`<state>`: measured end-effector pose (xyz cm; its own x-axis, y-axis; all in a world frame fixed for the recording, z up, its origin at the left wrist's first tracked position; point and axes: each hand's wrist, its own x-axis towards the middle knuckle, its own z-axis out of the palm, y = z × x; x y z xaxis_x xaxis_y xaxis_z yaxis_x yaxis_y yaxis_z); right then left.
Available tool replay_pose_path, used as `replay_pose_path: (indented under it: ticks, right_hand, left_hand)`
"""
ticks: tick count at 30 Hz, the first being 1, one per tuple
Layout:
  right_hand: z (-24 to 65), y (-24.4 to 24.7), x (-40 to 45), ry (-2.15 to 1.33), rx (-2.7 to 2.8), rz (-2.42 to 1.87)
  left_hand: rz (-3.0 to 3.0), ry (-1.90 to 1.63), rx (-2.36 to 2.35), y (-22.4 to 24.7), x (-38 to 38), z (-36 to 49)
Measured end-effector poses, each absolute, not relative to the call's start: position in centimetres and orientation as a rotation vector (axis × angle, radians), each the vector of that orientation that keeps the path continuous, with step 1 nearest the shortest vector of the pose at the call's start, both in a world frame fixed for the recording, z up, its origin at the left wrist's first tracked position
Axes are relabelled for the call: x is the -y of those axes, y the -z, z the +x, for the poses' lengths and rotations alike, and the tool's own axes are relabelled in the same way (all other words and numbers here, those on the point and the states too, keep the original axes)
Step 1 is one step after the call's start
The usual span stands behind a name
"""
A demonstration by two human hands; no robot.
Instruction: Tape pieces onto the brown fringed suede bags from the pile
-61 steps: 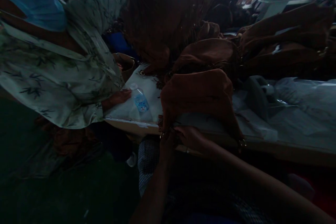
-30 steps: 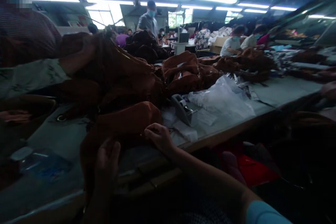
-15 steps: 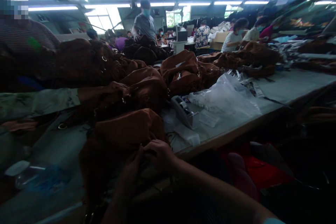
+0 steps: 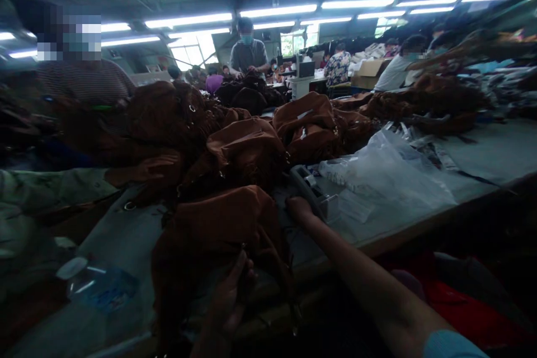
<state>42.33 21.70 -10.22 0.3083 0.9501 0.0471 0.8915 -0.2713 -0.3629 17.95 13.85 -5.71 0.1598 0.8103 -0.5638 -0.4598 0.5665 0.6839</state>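
Note:
My left hand point(image 4: 229, 302) is low at the front, with its fingers against the lower edge of a brown suede bag point(image 4: 218, 224). It seems to hold that edge, though the shadow hides the grip. My right hand point(image 4: 298, 208) stretches forward past the bag to the end of a grey tape dispenser point(image 4: 308, 187). I see nothing in it. More brown suede bags point(image 4: 247, 151) lie heaped behind, with metal rings on them.
A co-worker's hand point(image 4: 142, 170) rests on the heap at left, near a plastic water bottle point(image 4: 98, 285) lying on the grey-covered table point(image 4: 482, 151). A clear plastic bag point(image 4: 386, 176) lies right of the dispenser. Several masked people work further back.
My right hand has left the bag and reached forward to the tape dispenser. My left hand sits lower on the bag. The view has tilted slightly and shifted.

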Motion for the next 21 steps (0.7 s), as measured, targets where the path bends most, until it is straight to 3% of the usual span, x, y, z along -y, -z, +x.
replay_pose_path:
  ticks: [6, 14, 18, 21]
  right_hand:
    - [43.2, 10.2, -21.9, -0.301, 1.597, -2.246]
    - [44.3, 7.2, -20.5, -0.252, 1.287, -1.914]
    - [41.7, 5.3, -17.5, -0.680, 0.863, -1.371]
    - [38.6, 5.8, -14.4, -0.908, 0.843, -1.221]
  left_hand:
    - [0.405, -0.943, -1.055, 6.5, -14.3, 18.0]
    - [0.293, -0.877, -0.989, 5.6, -14.0, 18.0]
    - [0.227, -0.794, -0.891, 5.6, -14.1, 18.1]
    - [0.207, -0.761, -0.791, 5.9, -14.2, 18.2]
